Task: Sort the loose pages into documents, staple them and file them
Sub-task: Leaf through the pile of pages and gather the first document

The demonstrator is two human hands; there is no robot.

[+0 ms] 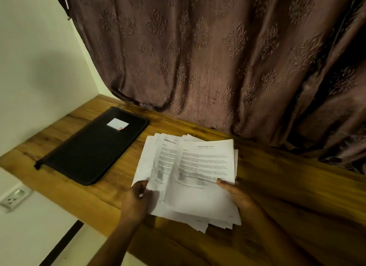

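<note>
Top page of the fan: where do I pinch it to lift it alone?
Pinch the top page at its right edge, coming from the right, beside the thumb of the right hand. The pages fan out leftward beneath it, so that edge looks least tangled with the others; the left hand holds the rest.

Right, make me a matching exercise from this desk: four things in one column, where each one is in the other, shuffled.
Things:
1 black zip folder
2 printed pages
3 brown curtain
4 wall socket

Places:
A held by the left hand and right hand
B hanging behind the wooden table
C on the wall, below the table edge
D lying flat, left of the pages

Pairs: 1-D, 2-A, 3-B, 4-C
</note>
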